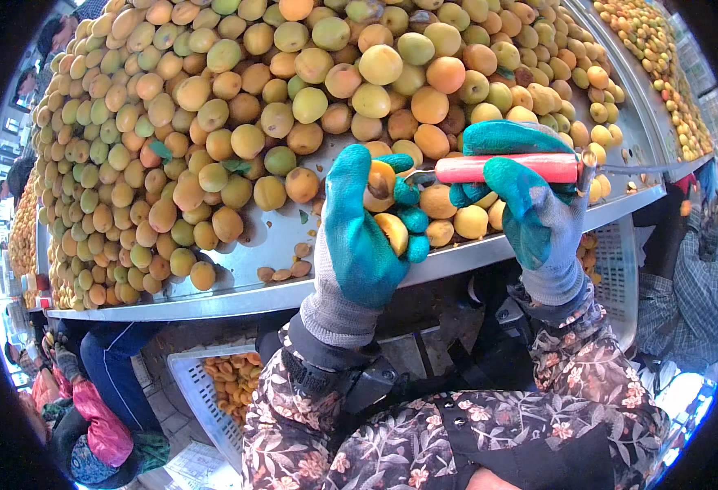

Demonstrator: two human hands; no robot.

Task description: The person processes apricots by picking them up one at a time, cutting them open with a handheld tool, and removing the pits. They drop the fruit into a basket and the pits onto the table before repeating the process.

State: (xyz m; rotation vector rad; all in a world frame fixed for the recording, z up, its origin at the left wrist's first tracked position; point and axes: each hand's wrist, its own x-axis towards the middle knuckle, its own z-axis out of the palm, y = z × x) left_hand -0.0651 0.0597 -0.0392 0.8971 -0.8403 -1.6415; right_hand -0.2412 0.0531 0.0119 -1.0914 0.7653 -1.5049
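My left hand (349, 245), in a teal-coated grey glove, is closed around an apricot (379, 183) held up by the thumb and fingers. A cut apricot piece (392, 232) is tucked lower in the same fingers. My right hand (530, 204), gloved alike, grips a hand tool with a pinkish-red handle (506, 168). Its thin metal tip points left, close beside the held apricot; whether it touches the fruit I cannot tell. A metal collar and a slim metal piece show at the handle's right end. Both hands are above the near edge of a metal table (449, 263).
A large heap of apricots (212, 106) covers the table. Several loose stones (285, 271) lie by its front edge. Below, a white crate (200, 384) holds apricot halves, and another white crate (618, 278) stands right. People sit at left and right; a second fruit-covered table (649, 57) is far right.
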